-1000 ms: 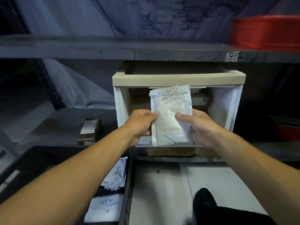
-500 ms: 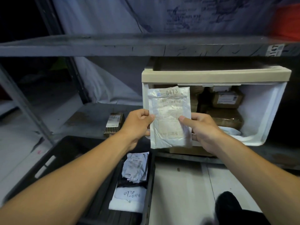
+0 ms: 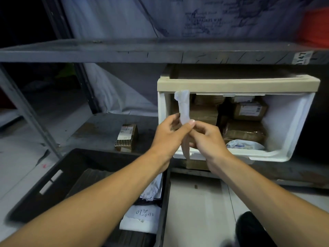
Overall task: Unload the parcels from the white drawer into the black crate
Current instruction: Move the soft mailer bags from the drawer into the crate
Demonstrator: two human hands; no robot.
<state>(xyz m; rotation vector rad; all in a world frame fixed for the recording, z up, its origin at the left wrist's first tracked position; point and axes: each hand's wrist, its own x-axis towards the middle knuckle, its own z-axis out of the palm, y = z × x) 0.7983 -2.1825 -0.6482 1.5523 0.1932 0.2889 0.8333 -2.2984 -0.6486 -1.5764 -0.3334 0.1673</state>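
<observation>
While both hands meet in front of the white drawer (image 3: 295, 132), a white padded envelope (image 3: 183, 106) stands edge-on between them, its upper end rising past the drawer's beige front rim (image 3: 238, 84). Left hand (image 3: 167, 138): fingers and thumb curled around the envelope's left side, thumb tip pressed against its near edge. Right hand (image 3: 208, 139): fingers curled against the envelope's right side, pinching it low down. The drawer sits pulled out on the lower grey shelf (image 3: 99, 127), under the upper shelf board (image 3: 124, 50). Brown cardboard parcels (image 3: 249, 109) fill its back and right side, and a white-and-blue plastic mailer (image 3: 245, 145) lies at its front right. A small brown box (image 3: 126, 137) with a white label stands on the shelf, left of the drawer and apart from it. The black crate (image 3: 58, 177) rests below and to the left, beneath the left forearm, holding white parcels (image 3: 142, 220), one with handwriting on it. A dark shoe (image 3: 252, 229) shows at lower right.
</observation>
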